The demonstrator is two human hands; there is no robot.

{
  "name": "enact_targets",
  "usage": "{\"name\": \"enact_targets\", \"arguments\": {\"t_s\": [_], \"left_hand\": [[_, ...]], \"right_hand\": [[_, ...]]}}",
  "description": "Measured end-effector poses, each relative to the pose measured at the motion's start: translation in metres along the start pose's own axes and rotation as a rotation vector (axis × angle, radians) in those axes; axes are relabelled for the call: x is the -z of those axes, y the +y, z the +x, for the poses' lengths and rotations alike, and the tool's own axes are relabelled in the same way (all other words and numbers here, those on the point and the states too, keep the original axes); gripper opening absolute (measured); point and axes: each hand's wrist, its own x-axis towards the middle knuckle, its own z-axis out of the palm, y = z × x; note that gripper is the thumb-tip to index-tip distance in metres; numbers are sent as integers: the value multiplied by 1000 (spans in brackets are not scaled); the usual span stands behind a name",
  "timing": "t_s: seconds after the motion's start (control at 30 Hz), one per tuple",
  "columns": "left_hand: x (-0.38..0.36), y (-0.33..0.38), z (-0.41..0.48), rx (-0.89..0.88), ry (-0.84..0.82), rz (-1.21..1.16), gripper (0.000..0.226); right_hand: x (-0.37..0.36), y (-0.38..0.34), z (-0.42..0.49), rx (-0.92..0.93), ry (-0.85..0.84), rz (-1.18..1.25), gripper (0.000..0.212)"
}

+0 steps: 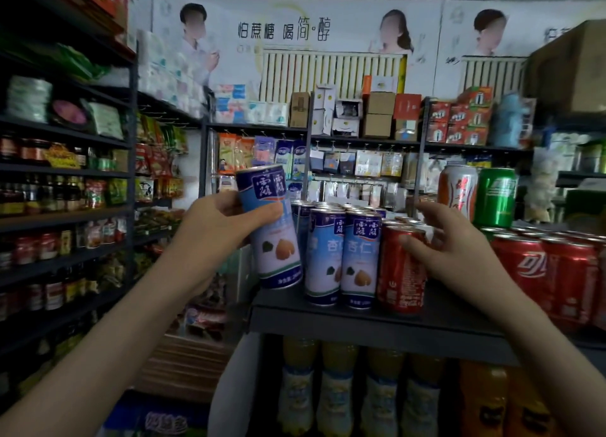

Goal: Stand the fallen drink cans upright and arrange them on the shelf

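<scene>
My left hand (223,221) grips a tall blue-and-white drink can (273,239), slightly tilted, its base at the left front corner of the dark shelf (377,321). Two matching blue-and-white cans (344,256) stand upright just right of it, with more of the same behind. A red can (398,272) stands beside them. My right hand (459,249) hovers over that red can with fingers spread, the fingertips at or near its top. Whether they touch it is unclear.
More red cans (551,269) fill the shelf to the right. An orange can (457,190) and a green can (495,197) stand stacked higher behind. Bottles (370,387) sit on the shelf below. Stocked racks (65,207) line the left aisle.
</scene>
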Motion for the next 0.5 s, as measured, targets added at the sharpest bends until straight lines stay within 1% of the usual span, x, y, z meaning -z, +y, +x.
{"name": "enact_targets", "arguments": {"t_s": [0.07,0.13,0.23,0.3,0.37,0.5], "left_hand": [[-6,-1,-2,11,-29,-10,21],[-14,0,-4,6,-72,-11,26],[-26,2,-5,-1,-88,8,23],[-33,1,-6,-12,-85,27,19],[-40,0,-7,-12,-99,18,17],[-52,-3,-11,18,-133,-9,18]], "right_hand": [[-2,10,-3,-83,-15,-11,68],[-3,15,-3,-172,-63,33,76],[-8,17,-3,-252,-132,126,79],[-13,17,-3,-271,-175,169,81],[-17,18,-2,-274,-180,190,84],[-10,22,0,-262,-179,182,79]]}}
